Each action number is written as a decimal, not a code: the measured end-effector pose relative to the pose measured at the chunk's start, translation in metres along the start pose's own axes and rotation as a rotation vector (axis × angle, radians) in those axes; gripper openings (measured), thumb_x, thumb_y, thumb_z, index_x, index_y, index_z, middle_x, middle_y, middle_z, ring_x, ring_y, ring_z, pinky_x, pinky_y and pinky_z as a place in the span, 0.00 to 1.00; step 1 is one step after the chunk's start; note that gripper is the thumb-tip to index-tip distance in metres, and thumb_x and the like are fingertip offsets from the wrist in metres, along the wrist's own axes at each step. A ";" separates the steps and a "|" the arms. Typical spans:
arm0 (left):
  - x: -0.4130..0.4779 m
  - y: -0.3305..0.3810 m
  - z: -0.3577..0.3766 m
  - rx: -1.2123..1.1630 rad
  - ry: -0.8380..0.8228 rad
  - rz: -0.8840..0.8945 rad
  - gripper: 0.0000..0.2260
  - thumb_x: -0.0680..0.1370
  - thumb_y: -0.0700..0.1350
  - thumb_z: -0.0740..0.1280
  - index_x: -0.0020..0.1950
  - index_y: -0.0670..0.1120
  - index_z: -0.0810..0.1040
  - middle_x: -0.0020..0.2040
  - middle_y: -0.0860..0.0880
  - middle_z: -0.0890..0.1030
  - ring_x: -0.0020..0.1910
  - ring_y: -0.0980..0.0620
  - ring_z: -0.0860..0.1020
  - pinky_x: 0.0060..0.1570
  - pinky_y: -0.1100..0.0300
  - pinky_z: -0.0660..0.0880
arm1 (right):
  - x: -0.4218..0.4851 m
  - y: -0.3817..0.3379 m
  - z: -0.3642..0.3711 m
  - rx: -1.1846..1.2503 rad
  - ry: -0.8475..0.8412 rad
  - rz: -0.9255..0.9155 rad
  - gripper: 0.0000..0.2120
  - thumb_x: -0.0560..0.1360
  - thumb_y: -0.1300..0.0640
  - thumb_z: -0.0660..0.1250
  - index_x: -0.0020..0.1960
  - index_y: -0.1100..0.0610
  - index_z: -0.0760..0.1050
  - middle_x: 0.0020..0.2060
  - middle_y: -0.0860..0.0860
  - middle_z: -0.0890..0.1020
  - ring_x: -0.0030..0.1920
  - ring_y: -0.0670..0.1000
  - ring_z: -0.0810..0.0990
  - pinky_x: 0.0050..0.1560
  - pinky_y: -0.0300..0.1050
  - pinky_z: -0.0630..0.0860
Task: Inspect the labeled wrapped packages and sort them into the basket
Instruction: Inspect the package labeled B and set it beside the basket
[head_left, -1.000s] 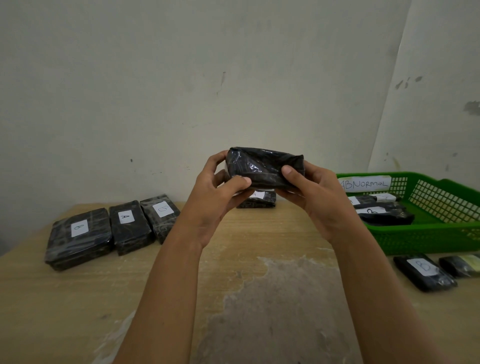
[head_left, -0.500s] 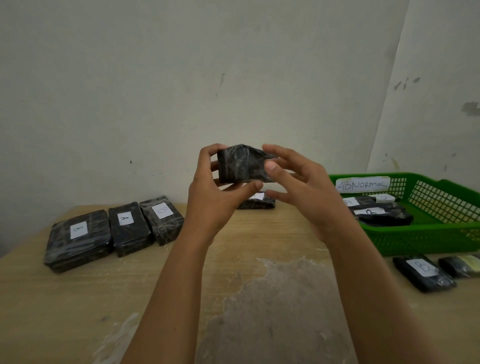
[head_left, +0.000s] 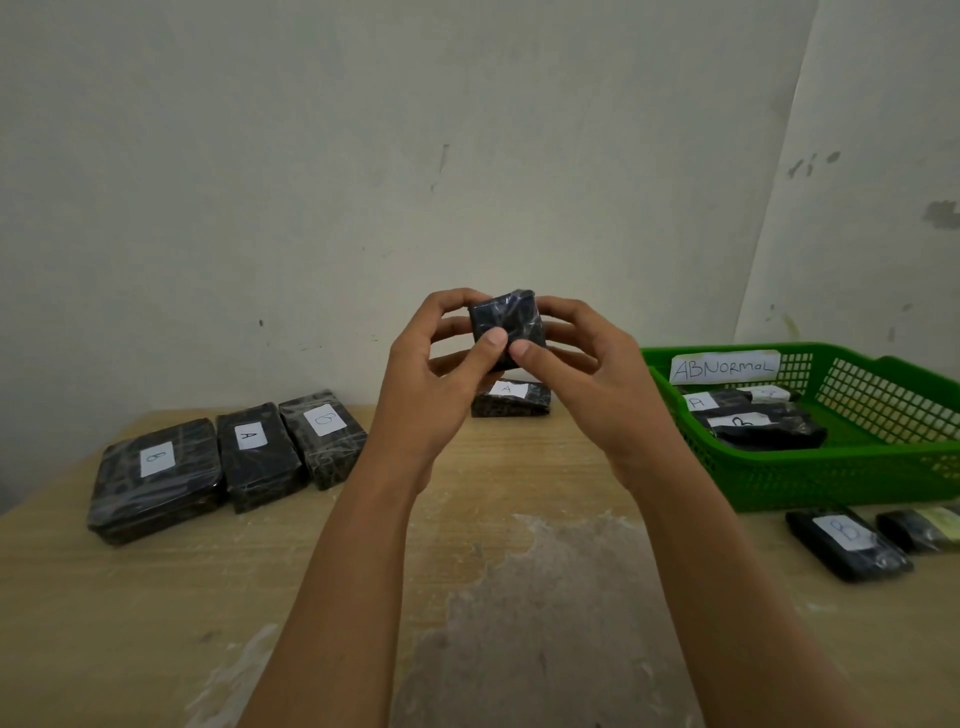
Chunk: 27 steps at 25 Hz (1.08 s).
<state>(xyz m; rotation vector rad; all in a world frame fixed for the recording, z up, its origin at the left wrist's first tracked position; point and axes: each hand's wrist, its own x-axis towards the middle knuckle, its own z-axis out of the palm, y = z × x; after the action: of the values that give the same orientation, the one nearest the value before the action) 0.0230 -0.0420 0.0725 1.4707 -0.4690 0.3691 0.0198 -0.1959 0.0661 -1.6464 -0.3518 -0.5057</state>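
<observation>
Held package: a small black wrapped package (head_left: 508, 326) is up in the air over the far half of the table, caught between both hands with a narrow face turned towards the person.
Left hand: the left hand (head_left: 431, 379) grips it, thumb pressed on the near face and fingers curled round the left edge and the back.
Right hand: the right hand (head_left: 587, 374) grips it too, thumb tip on the lower near corner just beside the other thumb and fingers bent round the right side.
Package behind: a package marked A (head_left: 511, 401) lies on the table straight below and beyond the hands.
Left row: three labelled packages (head_left: 254, 454) lie side by side, touching, at the table's left.
Basket: the green basket (head_left: 857, 470) stands at the right, with an "ABNORMAL" card (head_left: 724, 368) on its far wall and wrapped packages in it (head_left: 763, 431), one marked A and one B.
In front of basket: two more packages (head_left: 847, 543) lie on the wooden table (head_left: 208, 597).
</observation>
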 end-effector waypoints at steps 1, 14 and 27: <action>0.000 0.000 0.000 0.006 -0.004 -0.002 0.10 0.80 0.42 0.70 0.61 0.52 0.78 0.58 0.49 0.82 0.52 0.51 0.86 0.52 0.58 0.83 | 0.000 0.000 0.000 0.021 0.010 0.009 0.12 0.76 0.51 0.73 0.59 0.42 0.79 0.53 0.43 0.85 0.56 0.42 0.83 0.58 0.44 0.82; 0.002 -0.007 -0.003 0.051 -0.012 0.022 0.08 0.80 0.43 0.71 0.56 0.53 0.79 0.59 0.52 0.81 0.57 0.48 0.83 0.54 0.52 0.83 | 0.001 0.000 -0.009 0.058 -0.079 0.028 0.15 0.76 0.58 0.74 0.60 0.47 0.78 0.55 0.43 0.84 0.56 0.39 0.82 0.49 0.32 0.79; 0.004 -0.006 -0.002 0.008 0.096 -0.089 0.14 0.79 0.53 0.69 0.64 0.57 0.76 0.63 0.53 0.79 0.60 0.54 0.80 0.54 0.58 0.80 | 0.001 0.001 -0.017 0.360 -0.101 0.240 0.11 0.76 0.67 0.70 0.55 0.56 0.76 0.63 0.58 0.79 0.50 0.53 0.85 0.48 0.52 0.84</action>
<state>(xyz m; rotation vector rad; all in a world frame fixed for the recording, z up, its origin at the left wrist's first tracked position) 0.0300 -0.0405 0.0697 1.4699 -0.3250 0.3694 0.0188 -0.2131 0.0676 -1.3429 -0.2950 -0.1664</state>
